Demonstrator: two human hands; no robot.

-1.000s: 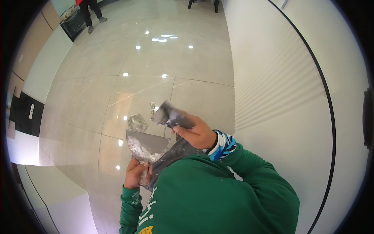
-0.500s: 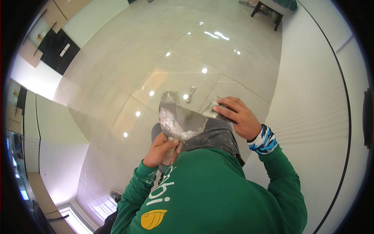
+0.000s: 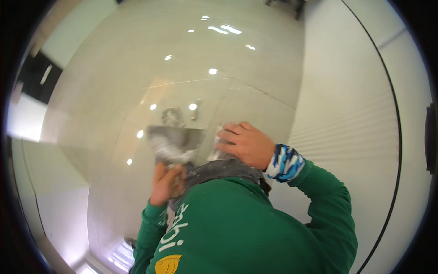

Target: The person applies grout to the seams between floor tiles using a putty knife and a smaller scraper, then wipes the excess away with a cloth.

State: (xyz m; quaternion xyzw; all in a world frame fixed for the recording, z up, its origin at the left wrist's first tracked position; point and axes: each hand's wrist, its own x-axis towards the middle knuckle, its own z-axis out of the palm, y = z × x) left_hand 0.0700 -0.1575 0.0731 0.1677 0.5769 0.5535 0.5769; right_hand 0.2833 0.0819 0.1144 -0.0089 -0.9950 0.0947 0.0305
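Note:
My left hand (image 3: 166, 183) is wrapped round the handle of a wide putty knife (image 3: 188, 136), somewhat smeared by motion. White paste (image 3: 168, 150) lies over the left and lower part of its flared metal blade. My right hand (image 3: 250, 145) grips a smaller flat scraper (image 3: 218, 151), pale with paste, its fingers bent over the top. A narrow gap separates this scraper from the right edge of the wide blade. Both tools are above my lap. On the floor beyond them are a whitish crumpled lump (image 3: 173, 117) and a small slim object (image 3: 195, 112), too blurred to name.
Glossy pale floor tiles (image 3: 182, 50) reflect ceiling lights. A long white ribbed panel (image 3: 337, 114) runs along my right side. White cabinets (image 3: 57, 192) stand at the left, with a black panel (image 3: 39, 77) farther off. Dark furniture legs (image 3: 299, 9) show at the far edge.
The view has shifted, and both hands now appear farther left. My right hand's scraper has come away from the wide blade's right corner and turned more upright. Both hands keep their tools.

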